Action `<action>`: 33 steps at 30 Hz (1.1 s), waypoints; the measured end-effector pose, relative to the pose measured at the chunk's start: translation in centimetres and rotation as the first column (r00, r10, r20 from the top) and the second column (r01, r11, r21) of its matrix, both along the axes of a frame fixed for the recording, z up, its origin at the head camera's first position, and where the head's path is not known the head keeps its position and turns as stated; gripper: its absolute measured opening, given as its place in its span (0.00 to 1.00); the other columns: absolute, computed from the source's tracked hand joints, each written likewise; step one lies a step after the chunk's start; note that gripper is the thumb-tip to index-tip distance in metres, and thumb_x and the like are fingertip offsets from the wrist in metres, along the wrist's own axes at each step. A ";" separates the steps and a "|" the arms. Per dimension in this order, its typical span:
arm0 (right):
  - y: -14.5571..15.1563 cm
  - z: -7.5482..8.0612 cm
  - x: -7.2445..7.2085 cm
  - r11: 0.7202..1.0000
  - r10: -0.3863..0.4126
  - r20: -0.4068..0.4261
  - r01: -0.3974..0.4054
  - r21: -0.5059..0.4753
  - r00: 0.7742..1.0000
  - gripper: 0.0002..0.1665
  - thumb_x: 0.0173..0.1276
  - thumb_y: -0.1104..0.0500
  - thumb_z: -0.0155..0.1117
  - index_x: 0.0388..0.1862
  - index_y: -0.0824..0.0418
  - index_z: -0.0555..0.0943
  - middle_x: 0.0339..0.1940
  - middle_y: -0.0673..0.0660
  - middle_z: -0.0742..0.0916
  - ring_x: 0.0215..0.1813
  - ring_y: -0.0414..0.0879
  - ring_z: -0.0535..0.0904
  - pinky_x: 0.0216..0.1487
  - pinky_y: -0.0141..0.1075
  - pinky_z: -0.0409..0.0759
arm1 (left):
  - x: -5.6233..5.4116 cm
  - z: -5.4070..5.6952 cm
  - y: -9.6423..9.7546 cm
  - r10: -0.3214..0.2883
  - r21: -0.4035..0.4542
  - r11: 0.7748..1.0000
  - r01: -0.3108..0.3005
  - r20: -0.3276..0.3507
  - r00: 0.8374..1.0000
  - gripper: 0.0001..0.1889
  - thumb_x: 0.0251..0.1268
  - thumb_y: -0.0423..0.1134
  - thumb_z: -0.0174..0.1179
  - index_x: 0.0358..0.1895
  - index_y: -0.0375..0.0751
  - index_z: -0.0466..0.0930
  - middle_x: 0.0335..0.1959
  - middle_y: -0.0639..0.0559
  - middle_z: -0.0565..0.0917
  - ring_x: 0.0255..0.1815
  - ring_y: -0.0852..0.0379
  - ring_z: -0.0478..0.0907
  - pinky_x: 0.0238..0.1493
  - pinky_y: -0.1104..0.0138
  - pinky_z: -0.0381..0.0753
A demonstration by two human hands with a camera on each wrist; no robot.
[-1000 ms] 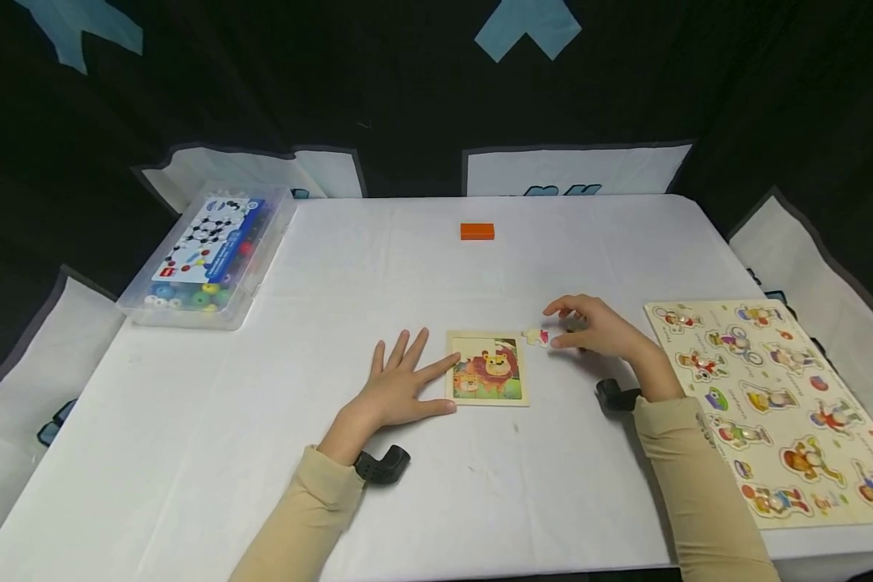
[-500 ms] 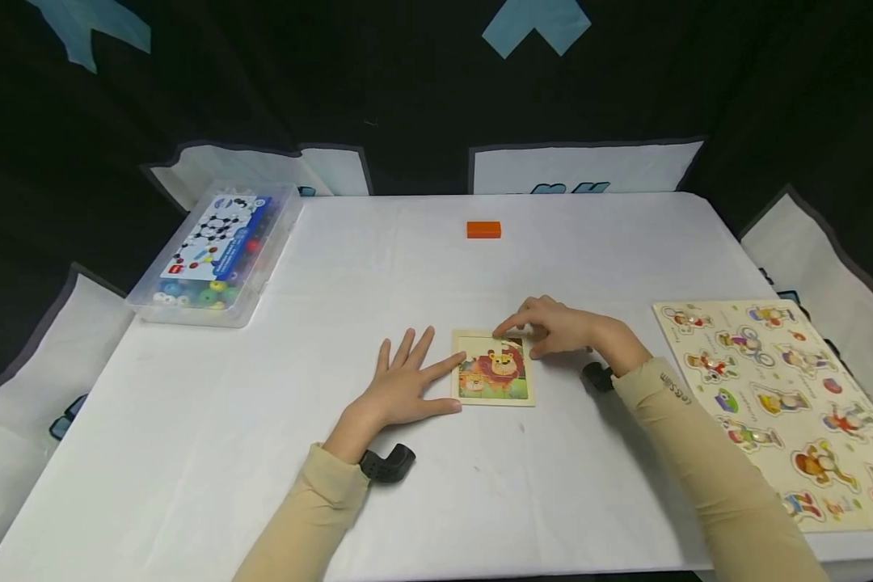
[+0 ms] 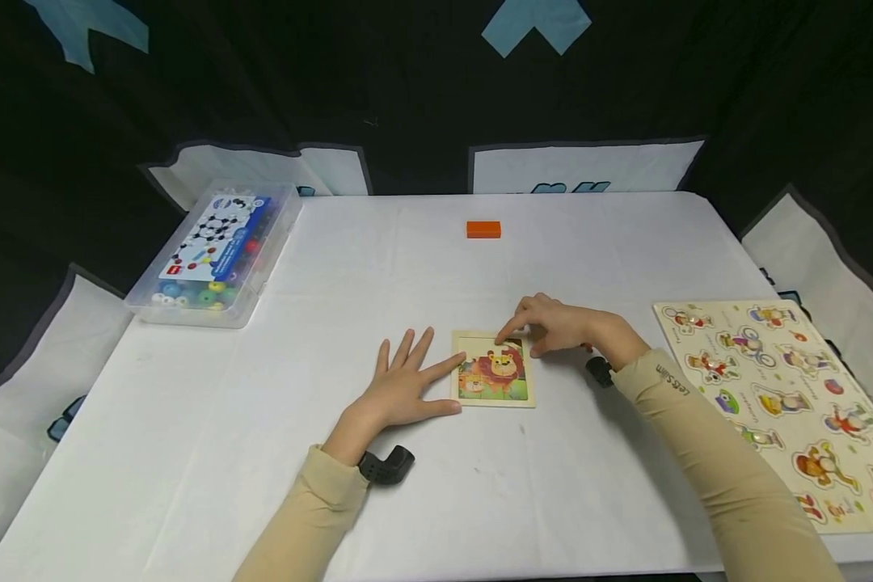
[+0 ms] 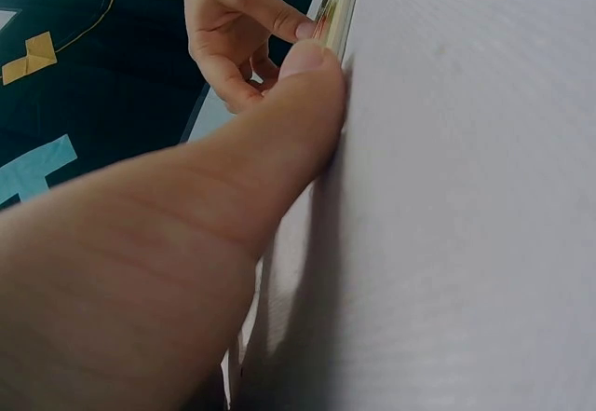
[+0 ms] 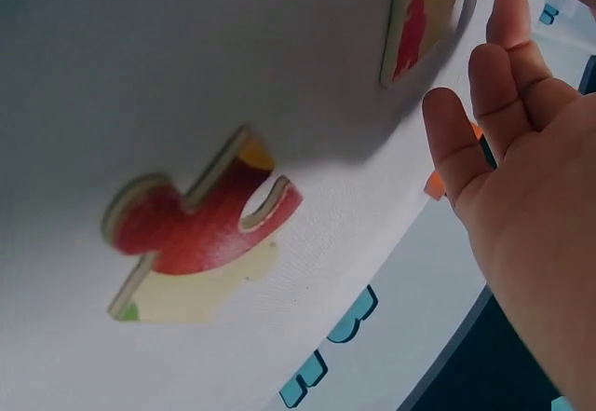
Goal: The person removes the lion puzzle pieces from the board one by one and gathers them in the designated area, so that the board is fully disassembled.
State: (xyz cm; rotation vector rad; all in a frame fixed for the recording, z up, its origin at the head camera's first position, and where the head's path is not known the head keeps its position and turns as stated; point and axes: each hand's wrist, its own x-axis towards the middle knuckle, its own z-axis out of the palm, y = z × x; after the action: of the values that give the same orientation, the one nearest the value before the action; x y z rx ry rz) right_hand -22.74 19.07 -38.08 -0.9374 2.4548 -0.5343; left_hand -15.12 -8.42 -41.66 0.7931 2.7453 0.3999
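Observation:
A small framed lion puzzle (image 3: 495, 380) lies mid-table. My left hand (image 3: 400, 392) rests beside it with fingers spread, index fingertip and thumb at its left edge. Over the puzzle's upper right corner is my right hand (image 3: 556, 323), its index finger reaching over the top part and its thumb by the right edge. In the right wrist view a puzzle piece (image 5: 424, 24) with a red patch is tilted at that hand's thumb and index side, its upper end cut off. Below the hand lies a red and cream puzzle piece (image 5: 191, 243), mostly hidden in the head view.
A clear plastic box (image 3: 134, 299) of coloured beads stands at the back left. An orange block (image 3: 483, 230) sits near the table's far edge. On the right lies a large picture puzzle board (image 3: 793, 428), partly covered by my right sleeve.
My right hand has moved left, from beside the puzzle to its upper right corner. The loose piece once seen right of the puzzle no longer shows there. My left hand stays put.

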 end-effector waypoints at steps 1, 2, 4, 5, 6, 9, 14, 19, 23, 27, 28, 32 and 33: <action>0.0 0.0 0.0 1.000 -0.001 -0.001 0.001 0.000 1.000 0.29 0.51 0.67 0.70 0.50 0.41 0.80 0.43 0.50 0.74 0.46 0.48 0.62 0.46 0.43 0.64 | 0.0 0.0 0.0 0.000 -0.001 1.000 0.000 0.000 1.000 0.38 0.54 0.70 0.48 0.69 0.66 0.53 0.72 0.43 0.37 0.70 0.42 0.28 0.61 0.44 0.25; -0.1 0.1 0.0 1.000 -0.001 -0.006 0.001 0.002 1.000 0.29 0.50 0.66 0.71 0.49 0.41 0.81 0.43 0.50 0.74 0.46 0.48 0.62 0.46 0.43 0.64 | 0.0 0.0 0.0 -0.001 0.000 1.000 0.001 0.001 1.000 0.38 0.53 0.70 0.48 0.69 0.65 0.53 0.72 0.43 0.37 0.70 0.42 0.28 0.61 0.44 0.25; -0.2 0.2 0.0 1.000 0.002 -0.019 -0.002 0.007 1.000 0.28 0.50 0.66 0.71 0.48 0.42 0.81 0.41 0.50 0.74 0.46 0.48 0.63 0.45 0.42 0.64 | 0.0 0.1 0.0 -0.001 0.000 1.000 0.001 0.001 1.000 0.38 0.53 0.70 0.48 0.69 0.65 0.53 0.72 0.43 0.37 0.70 0.42 0.28 0.61 0.43 0.26; -0.3 0.2 0.0 1.000 0.007 -0.028 -0.007 0.009 1.000 0.28 0.49 0.67 0.71 0.47 0.42 0.81 0.41 0.50 0.74 0.46 0.47 0.63 0.45 0.42 0.64 | 0.0 0.1 0.0 -0.001 0.001 1.000 0.001 0.001 1.000 0.38 0.53 0.70 0.48 0.69 0.65 0.53 0.72 0.43 0.37 0.70 0.42 0.28 0.61 0.44 0.26; -0.3 0.3 0.1 1.000 0.015 -0.042 -0.014 0.009 0.999 0.28 0.49 0.67 0.71 0.47 0.42 0.81 0.40 0.51 0.74 0.46 0.48 0.63 0.44 0.42 0.64 | 0.0 0.1 0.0 0.000 0.003 1.000 0.000 0.001 1.000 0.38 0.53 0.69 0.49 0.69 0.65 0.53 0.72 0.43 0.37 0.70 0.42 0.28 0.61 0.44 0.26; -0.7 0.6 0.3 0.999 0.031 -0.083 -0.029 0.023 0.996 0.28 0.48 0.70 0.69 0.45 0.43 0.81 0.38 0.51 0.75 0.44 0.48 0.63 0.42 0.41 0.64 | 0.0 0.1 0.0 0.003 0.001 1.000 -0.003 0.001 1.000 0.38 0.53 0.69 0.49 0.69 0.66 0.53 0.72 0.43 0.37 0.70 0.42 0.28 0.61 0.44 0.26; -1.1 0.9 0.7 0.998 0.022 -0.098 -0.017 0.053 0.995 0.27 0.48 0.71 0.66 0.44 0.44 0.80 0.41 0.52 0.75 0.44 0.48 0.64 0.43 0.42 0.63 | 0.0 0.0 0.0 0.003 0.003 1.000 -0.003 0.005 1.000 0.38 0.53 0.69 0.49 0.69 0.66 0.53 0.72 0.43 0.37 0.70 0.42 0.28 0.61 0.44 0.26; -1.1 1.1 1.0 0.999 0.042 -0.079 -0.041 0.019 0.996 0.23 0.48 0.67 0.71 0.43 0.48 0.78 0.46 0.51 0.76 0.50 0.47 0.68 0.51 0.48 0.61 | 0.0 0.1 0.0 0.002 0.006 1.000 -0.002 0.004 1.000 0.38 0.53 0.69 0.49 0.69 0.66 0.53 0.72 0.43 0.37 0.70 0.41 0.28 0.61 0.44 0.26; -1.1 1.2 1.1 0.999 0.052 -0.051 -0.053 -0.008 0.997 0.24 0.47 0.64 0.73 0.44 0.50 0.77 0.42 0.49 0.77 0.47 0.46 0.69 0.53 0.50 0.59 | 0.0 0.1 -0.1 0.002 0.003 1.000 -0.002 0.000 1.000 0.38 0.54 0.69 0.48 0.69 0.66 0.53 0.72 0.43 0.37 0.70 0.42 0.28 0.61 0.44 0.26; -1.0 1.1 1.3 0.998 0.048 -0.040 -0.050 -0.033 0.998 0.24 0.48 0.65 0.73 0.44 0.52 0.77 0.40 0.49 0.77 0.45 0.46 0.70 0.51 0.49 0.60 | 0.0 0.1 -0.1 0.000 0.002 1.000 0.000 -0.001 1.000 0.38 0.54 0.70 0.48 0.69 0.66 0.52 0.72 0.43 0.37 0.70 0.42 0.28 0.61 0.44 0.26; -1.0 1.0 1.3 0.998 0.052 -0.046 -0.053 -0.036 0.998 0.24 0.48 0.66 0.72 0.44 0.52 0.77 0.39 0.49 0.76 0.44 0.46 0.70 0.50 0.49 0.60 | 0.0 0.1 -0.1 -0.001 0.004 1.000 0.001 0.000 1.000 0.38 0.53 0.70 0.48 0.69 0.66 0.53 0.72 0.43 0.37 0.70 0.42 0.28 0.61 0.44 0.26; -1.0 0.8 1.3 0.998 0.056 -0.090 -0.058 -0.028 0.994 0.23 0.49 0.70 0.70 0.43 0.52 0.77 0.36 0.49 0.77 0.42 0.46 0.69 0.47 0.46 0.63 | 0.0 0.1 -0.1 -0.002 0.006 1.000 0.002 0.001 1.000 0.38 0.53 0.70 0.48 0.69 0.66 0.52 0.72 0.43 0.37 0.70 0.42 0.28 0.61 0.44 0.26; -1.0 0.8 1.3 0.998 0.054 -0.099 -0.057 -0.028 0.994 0.23 0.49 0.70 0.70 0.42 0.52 0.77 0.36 0.49 0.76 0.41 0.46 0.70 0.46 0.45 0.64 | 0.1 0.1 -0.1 -0.002 0.006 1.000 0.002 0.002 1.000 0.38 0.53 0.70 0.48 0.69 0.66 0.52 0.72 0.43 0.37 0.70 0.42 0.28 0.61 0.44 0.26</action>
State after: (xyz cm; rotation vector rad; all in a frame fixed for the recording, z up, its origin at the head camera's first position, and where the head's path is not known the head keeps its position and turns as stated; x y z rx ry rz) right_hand -21.42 18.07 -37.31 -1.0649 2.5051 -0.5201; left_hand -15.07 -8.50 -41.52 0.7963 2.7423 0.4093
